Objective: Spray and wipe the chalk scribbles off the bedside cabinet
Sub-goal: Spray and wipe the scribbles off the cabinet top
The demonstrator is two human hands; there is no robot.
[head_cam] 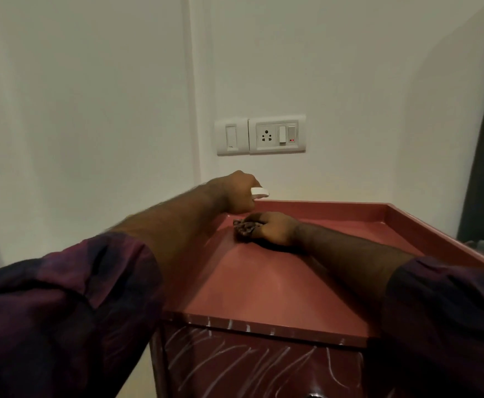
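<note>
- Far left: a purple sleeve (pixel 48 311), pushed back off the forearm.
- Left hand (pixel 235 193) raised over the back-left corner of the bedside cabinet (pixel 263 285), fingers curled tight round a white piece (pixel 260 192). Probably a spray head, but with the rest hidden, no telling for sure.
- Just right of it and lower: right hand (pixel 278 229) down on the cabinet top, fingers bunched round a patterned cloth (pixel 245 227) and pressing it to the surface.
- On the wall (pixel 91 81) above the hands: two switch plates (pixel 232 137), side by side.
- Chalk scribbles (pixel 235 361) low in view, on the cabinet's front face and front lip, none visible on the top. So down and toward the body from both hands, well apart from the cloth.
- Strokes mostly long and slanted, running up and down the front rather than along it.
- Cloth hand slightly nearer the front edge than the other; at a guess, the shorter reach to the marks.
- Count: two hands, one cloth, one white piece, one cabinet, two switch plates. Chalk strokes too many and too overlapped to count.
</note>
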